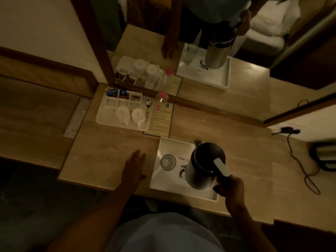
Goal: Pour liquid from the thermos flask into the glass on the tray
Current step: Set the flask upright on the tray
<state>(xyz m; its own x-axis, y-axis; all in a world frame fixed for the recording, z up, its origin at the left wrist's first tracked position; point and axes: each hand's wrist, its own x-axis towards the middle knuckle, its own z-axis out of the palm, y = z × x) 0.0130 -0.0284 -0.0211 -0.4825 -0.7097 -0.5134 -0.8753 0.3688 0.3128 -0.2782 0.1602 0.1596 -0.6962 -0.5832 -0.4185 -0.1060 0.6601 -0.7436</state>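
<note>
A steel thermos flask (203, 166) with a dark lid and a white lever stands upright on the white tray (169, 180), its spout pointing away from me. My right hand (229, 188) is closed around its handle at the near right. A clear glass (168, 162) stands on the tray's left part, a little to the left of the flask. My left hand (133, 168) lies flat on the wooden counter just left of the tray, fingers spread, holding nothing.
A white tray (101, 119) with two upturned cups, sachets and a spoon sits at the back left. A pink-capped bottle (161, 102) stands on a printed card (161, 120). A mirror runs along the back. A black cable (298, 160) trails at the right.
</note>
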